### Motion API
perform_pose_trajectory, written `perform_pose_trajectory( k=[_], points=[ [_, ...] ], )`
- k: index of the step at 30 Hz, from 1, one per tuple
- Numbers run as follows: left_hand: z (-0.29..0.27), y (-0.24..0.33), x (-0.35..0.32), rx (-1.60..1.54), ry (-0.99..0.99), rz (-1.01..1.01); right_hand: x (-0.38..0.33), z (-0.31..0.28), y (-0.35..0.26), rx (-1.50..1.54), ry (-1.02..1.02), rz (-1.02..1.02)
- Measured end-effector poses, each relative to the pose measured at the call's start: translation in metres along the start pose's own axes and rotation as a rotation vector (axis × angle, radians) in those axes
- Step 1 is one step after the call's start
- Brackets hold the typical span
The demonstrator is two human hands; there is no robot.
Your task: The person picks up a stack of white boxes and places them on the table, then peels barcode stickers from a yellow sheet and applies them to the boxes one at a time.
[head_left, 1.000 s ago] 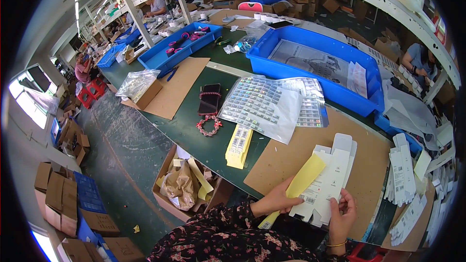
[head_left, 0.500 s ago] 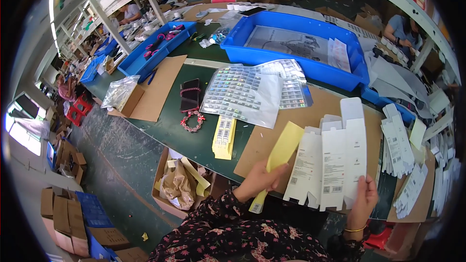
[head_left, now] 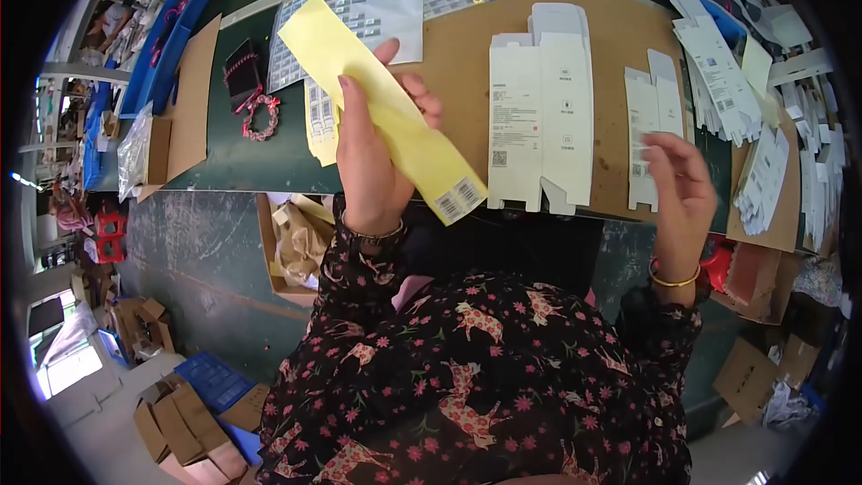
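My left hand [head_left: 370, 157] grips a long yellow label backing strip [head_left: 395, 117], thumb across its face. Two small barcode stickers [head_left: 460, 198] sit at the strip's near end. In front of me a flattened white carton [head_left: 539, 112] lies by the table's front edge. Further right, my right hand [head_left: 682, 184] hovers at a second flattened white carton [head_left: 664, 99], its fingertips over the printed side. Those fingers are loosely bent and a little apart; whether they touch the carton I cannot tell. Behind the left hand lie more yellow label strips [head_left: 321, 126].
Clear bags of small stickers [head_left: 395, 13] lie at the back. A phone [head_left: 242, 74] and a beaded bracelet [head_left: 261, 119] are at the left. More flattened cartons [head_left: 718, 63] are stacked at the right. An open cardboard box [head_left: 292, 247] stands below the table edge.
The view has tipped down. My left hand has lifted and turned the yellow strip. One carton now lies apart to the right, and my right hand is over it.
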State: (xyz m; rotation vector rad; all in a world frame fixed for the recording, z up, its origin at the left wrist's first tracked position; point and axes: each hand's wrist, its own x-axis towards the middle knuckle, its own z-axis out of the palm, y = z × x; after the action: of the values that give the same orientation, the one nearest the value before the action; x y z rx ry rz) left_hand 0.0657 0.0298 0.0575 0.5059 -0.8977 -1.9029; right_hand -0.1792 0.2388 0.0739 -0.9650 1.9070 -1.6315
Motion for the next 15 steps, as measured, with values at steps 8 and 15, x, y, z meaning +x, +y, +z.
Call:
perform_pose_trajectory(
  k=[8,15],
  points=[
    [0.036,-0.008,-0.020,-0.168,0.070,0.166,-0.015,0.087,-0.012,0.365,-0.554,0.230],
    [0.021,-0.024,-0.046,0.168,0.007,-0.189,-0.015,0.088,0.001,0.450,-0.454,0.203]
  ],
)
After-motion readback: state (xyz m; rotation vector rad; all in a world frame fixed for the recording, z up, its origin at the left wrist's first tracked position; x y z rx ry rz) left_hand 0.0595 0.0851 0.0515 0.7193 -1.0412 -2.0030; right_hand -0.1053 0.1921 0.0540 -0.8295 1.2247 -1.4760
